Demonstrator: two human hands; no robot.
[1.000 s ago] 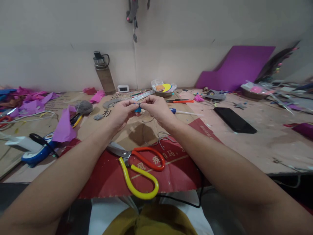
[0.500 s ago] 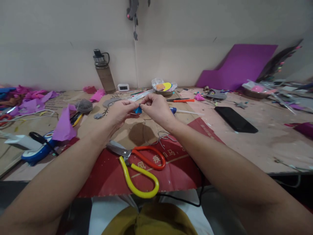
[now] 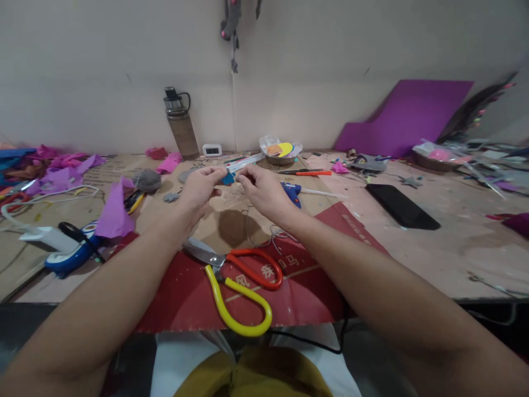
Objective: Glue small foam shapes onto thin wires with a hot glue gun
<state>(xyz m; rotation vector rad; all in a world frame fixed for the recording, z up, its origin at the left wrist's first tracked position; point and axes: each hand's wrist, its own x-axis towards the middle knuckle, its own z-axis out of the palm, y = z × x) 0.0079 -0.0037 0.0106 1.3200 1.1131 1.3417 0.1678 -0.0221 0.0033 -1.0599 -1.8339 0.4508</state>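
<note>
My left hand [image 3: 201, 192] is closed, pinching a small blue piece [image 3: 228, 178] that looks like felt or foam between thumb and fingertips. Just to the right of it, my right hand [image 3: 261, 190] has thumb and fingers pressed together; what they hold, if anything, is too small to make out. Both hands are raised over the cardboard in the middle of the table. Below them lie large scissors [image 3: 231, 281] with one red and one yellow handle, blades pointing left. A blue glue gun [image 3: 292, 193] with a white glue stick is partly hidden behind my right hand.
A red printed sheet [image 3: 318, 286] lies under the scissors. Thin grey cord [image 3: 273, 237] curls above it. A black phone [image 3: 400, 207] rests at the right. Further back are a water bottle [image 3: 182, 129], orange-handled tool [image 3: 309, 172], and bowl [image 3: 281, 160]. Purple scraps [image 3: 115, 212] lie left.
My hands have drawn slightly apart, and the blue piece now stays with my left fingertips. More of the glue gun shows. The whole view has shifted slightly.
</note>
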